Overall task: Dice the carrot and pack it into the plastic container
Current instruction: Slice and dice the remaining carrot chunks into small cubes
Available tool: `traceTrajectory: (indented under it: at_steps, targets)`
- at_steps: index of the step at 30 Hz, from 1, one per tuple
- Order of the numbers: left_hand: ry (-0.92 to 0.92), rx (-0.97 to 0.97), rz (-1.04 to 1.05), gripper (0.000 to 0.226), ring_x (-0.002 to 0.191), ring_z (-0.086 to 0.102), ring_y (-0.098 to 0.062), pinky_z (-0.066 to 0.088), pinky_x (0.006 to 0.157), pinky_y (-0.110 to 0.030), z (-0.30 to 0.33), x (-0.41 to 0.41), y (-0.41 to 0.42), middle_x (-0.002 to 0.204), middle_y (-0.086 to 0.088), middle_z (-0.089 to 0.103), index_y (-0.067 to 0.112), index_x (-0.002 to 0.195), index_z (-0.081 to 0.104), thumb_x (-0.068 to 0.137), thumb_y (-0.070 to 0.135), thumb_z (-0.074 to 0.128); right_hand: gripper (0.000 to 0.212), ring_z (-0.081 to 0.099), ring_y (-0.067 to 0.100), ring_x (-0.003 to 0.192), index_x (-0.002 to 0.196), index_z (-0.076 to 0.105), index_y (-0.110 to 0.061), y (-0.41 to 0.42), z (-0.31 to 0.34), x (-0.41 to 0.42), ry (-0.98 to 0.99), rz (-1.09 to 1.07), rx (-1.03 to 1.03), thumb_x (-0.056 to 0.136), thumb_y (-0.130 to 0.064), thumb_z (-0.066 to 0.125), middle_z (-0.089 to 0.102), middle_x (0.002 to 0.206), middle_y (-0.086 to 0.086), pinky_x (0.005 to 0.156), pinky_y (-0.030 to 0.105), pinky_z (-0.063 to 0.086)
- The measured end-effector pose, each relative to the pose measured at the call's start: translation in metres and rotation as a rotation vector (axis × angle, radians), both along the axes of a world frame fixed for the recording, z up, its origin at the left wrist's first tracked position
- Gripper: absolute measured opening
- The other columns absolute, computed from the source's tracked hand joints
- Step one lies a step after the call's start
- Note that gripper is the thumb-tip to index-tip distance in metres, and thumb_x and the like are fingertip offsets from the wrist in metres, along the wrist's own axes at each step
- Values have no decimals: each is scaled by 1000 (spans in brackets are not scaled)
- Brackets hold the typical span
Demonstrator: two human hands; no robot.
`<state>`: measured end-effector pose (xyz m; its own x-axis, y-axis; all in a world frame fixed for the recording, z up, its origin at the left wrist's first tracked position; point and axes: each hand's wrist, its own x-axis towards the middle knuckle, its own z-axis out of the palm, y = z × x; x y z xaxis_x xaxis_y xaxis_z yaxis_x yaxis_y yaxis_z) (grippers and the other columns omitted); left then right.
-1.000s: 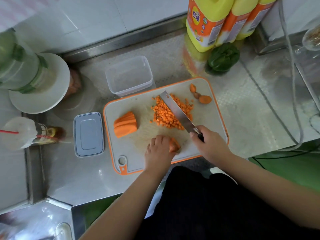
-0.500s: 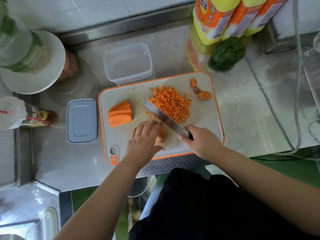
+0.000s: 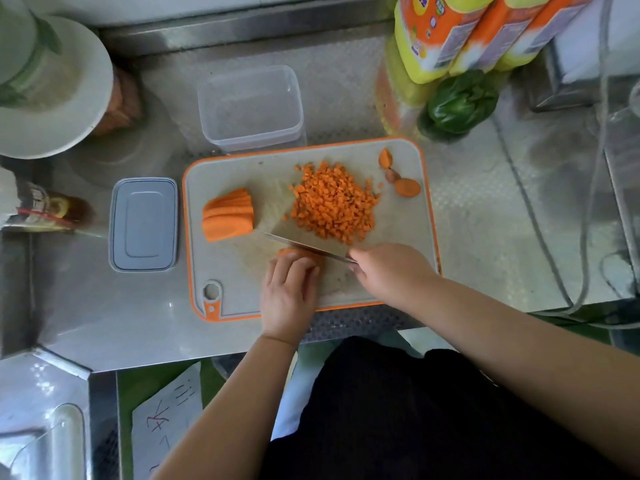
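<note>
On the head view I see my left hand (image 3: 289, 292) lying on the near half of the cutting board (image 3: 239, 271), its fingers (image 3: 294, 266) curled down over a carrot piece (image 3: 289, 252) and holding it against the board; only a thin orange edge of that piece shows just past my fingertips. My right hand (image 3: 391, 271) sits just to the right of it, fingers wrapped round the handle of the knife (image 3: 304, 247), which my hand hides completely. The blade runs from that hand leftward and slightly away, passing right along the far side of my left fingertips and touching the held piece.

Beyond the blade, further from my fingers, the pile of diced carrot (image 3: 334, 202) is heaped near the middle of the board. To the left of my left fingertips and a little further away lies a stack of carrot slabs (image 3: 227, 214), fanned and still uncut. At the board's far right corner, well past my right hand, are a few carrot end scraps (image 3: 403, 183).

The plastic container (image 3: 251, 109) stands just beyond the board's far edge, open, with no carrot inside. Its grey lid (image 3: 143, 225) lies flat on the steel counter (image 3: 485, 209) left of the board. A green pepper (image 3: 460, 102) rests far off to the right, against the yellow bottles (image 3: 467, 32).
</note>
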<state>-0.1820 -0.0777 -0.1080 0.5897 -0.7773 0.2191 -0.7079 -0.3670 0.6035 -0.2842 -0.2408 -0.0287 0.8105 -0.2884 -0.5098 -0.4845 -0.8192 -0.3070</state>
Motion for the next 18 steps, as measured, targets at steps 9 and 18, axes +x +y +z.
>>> traceTrajectory:
  at_steps: [9,18]
  targets:
    - [20,-22,35,14,88,51,-28,43,81,-33,-6,-1,0,94,-12,62,3,87,68,92,13,61,19,32,18,45,81,39,-17,15,9,-4,-2,-9,-43,99,-18,41,36,56,-1,46,30,26]
    - [-9,-37,21,7,90,53,-28,44,85,-31,-9,0,2,94,-12,63,1,88,69,90,5,64,15,33,16,51,82,45,-12,15,-9,11,156,-23,3,95,-5,46,37,62,1,44,28,21]
